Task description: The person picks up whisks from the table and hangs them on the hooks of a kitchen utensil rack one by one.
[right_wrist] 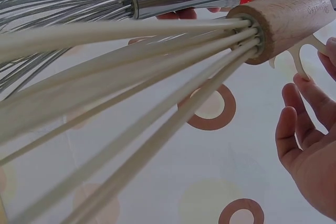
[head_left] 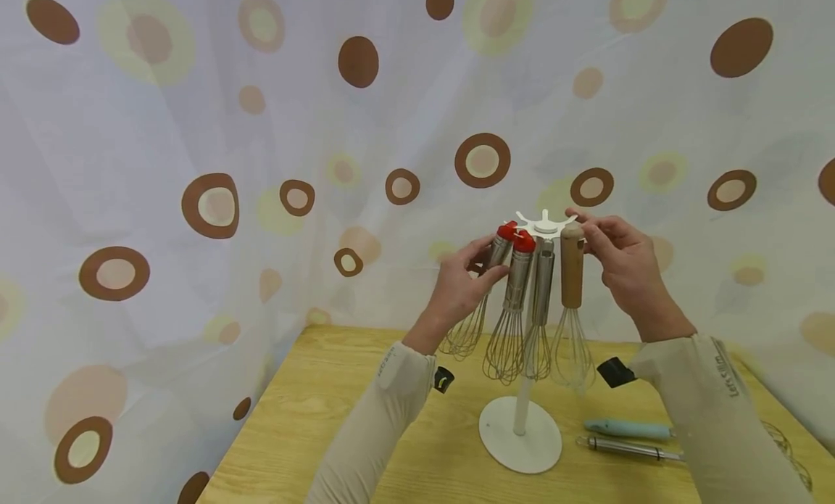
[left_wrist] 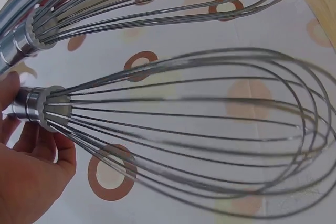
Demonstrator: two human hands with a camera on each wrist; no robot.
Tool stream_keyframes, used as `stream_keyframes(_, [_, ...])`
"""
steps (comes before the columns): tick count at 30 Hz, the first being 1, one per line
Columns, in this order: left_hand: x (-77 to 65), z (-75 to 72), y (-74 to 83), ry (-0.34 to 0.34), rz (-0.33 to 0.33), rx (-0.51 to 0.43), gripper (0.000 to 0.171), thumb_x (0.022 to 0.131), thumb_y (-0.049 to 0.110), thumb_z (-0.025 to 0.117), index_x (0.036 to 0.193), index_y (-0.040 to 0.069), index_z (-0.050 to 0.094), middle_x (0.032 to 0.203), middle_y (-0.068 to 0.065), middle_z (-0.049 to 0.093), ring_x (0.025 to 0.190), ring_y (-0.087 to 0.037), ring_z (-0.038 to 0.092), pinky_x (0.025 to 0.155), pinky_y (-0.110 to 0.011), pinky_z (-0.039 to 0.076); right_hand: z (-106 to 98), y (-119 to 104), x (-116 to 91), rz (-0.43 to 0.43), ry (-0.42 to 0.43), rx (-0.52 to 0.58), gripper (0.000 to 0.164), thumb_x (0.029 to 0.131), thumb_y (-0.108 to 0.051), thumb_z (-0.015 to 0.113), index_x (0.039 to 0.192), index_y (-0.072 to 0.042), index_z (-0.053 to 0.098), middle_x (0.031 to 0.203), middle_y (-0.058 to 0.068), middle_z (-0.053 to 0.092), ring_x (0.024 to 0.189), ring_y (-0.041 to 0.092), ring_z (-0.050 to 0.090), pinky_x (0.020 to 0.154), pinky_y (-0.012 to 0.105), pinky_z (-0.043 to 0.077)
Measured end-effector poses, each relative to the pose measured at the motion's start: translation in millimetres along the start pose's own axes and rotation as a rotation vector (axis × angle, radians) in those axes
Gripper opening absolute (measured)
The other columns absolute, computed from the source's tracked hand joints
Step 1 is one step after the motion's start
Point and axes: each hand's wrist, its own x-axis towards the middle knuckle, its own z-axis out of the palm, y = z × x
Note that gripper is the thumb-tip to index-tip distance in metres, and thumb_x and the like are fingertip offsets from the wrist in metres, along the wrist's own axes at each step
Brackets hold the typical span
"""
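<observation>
A white stand with hooked prongs holds several hanging whisks. My left hand grips the handle of the leftmost red-topped whisk; its wire loops fill the left wrist view. Beside it hang a second red-topped whisk and a plain steel whisk. A wooden-handled whisk with pale loops hangs at the right. Next to its top, my right hand has thumb and forefinger about a prong of the stand. In the right wrist view, a fingertip touches a prong's end.
The stand's round white base rests on a wooden table. On the table to the right lie a light-blue-handled tool and a steel-handled tool, partly behind the right sleeve. Wire loops show past the sleeve. A dotted curtain hangs behind.
</observation>
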Motion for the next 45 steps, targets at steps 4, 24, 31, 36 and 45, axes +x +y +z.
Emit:
stream_keyframes(4, [-3.9, 0.1, -4.8, -0.079, -0.011, -0.023, 0.052, 0.093, 0.018, 0.061, 0.142, 0.013, 0.043, 0.114, -0.009, 0.063, 0.091, -0.016, 0.059, 0.079, -0.025, 0.049, -0.8, 0.2, 0.2, 0.000, -0.005, -0.003, 0.016, 0.098, -0.011, 0.051, 0.099, -0.005, 0.066, 0.125, -0.003, 0.061, 0.078, 0.009, 0.054, 0.035, 0.026, 0.017])
stream_keyframes(24, [-12.6, -4.5, -1.0, -0.132, -0.019, -0.059, 0.041, 0.098, 0.014, 0.054, 0.137, 0.006, 0.047, 0.124, -0.011, 0.058, 0.109, -0.016, 0.056, 0.088, -0.025, 0.045, -5.0, 3.6, -7.6, 0.078, 0.016, -0.076, 0.019, 0.098, -0.011, 0.052, 0.105, -0.015, 0.069, 0.117, -0.011, 0.063, 0.088, 0.006, 0.060, 0.043, 0.015, 0.032])
stream_keyframes(31, [-13.9, -10.1, 39.0, -0.050, 0.028, -0.116, 0.047, 0.097, 0.008, 0.050, 0.142, 0.000, 0.038, 0.139, -0.018, 0.045, 0.121, -0.026, 0.051, 0.096, -0.031, 0.042, -20.3, 17.2, -22.1, 0.149, -0.012, -0.302, 0.023, 0.100, -0.015, 0.048, 0.113, -0.020, 0.066, 0.106, -0.014, 0.060, 0.089, 0.003, 0.059, 0.073, 0.013, 0.044])
stream_keyframes(36, [-2.6, -5.1, 36.3, 0.044, 0.055, -0.100, 0.046, 0.096, 0.012, 0.056, 0.140, 0.007, 0.045, 0.137, -0.009, 0.049, 0.119, -0.015, 0.053, 0.094, -0.024, 0.043, -37.5, 33.0, -39.5, 0.207, -0.067, -0.428, 0.026, 0.101, -0.018, 0.047, 0.120, -0.008, 0.062, 0.108, -0.013, 0.060, 0.093, 0.003, 0.057, 0.076, 0.012, 0.045])
stream_keyframes(45, [11.2, 0.1, 42.0, 0.102, 0.087, -0.063, 0.039, 0.092, 0.018, 0.063, 0.130, 0.008, 0.057, 0.127, -0.005, 0.056, 0.112, -0.008, 0.054, 0.093, -0.035, 0.045, -64.2, 63.9, -80.2, 0.361, -0.226, -0.657, 0.035, 0.101, -0.028, 0.046, 0.122, -0.001, 0.057, 0.108, -0.003, 0.062, 0.089, -0.001, 0.056, 0.073, 0.018, 0.047])
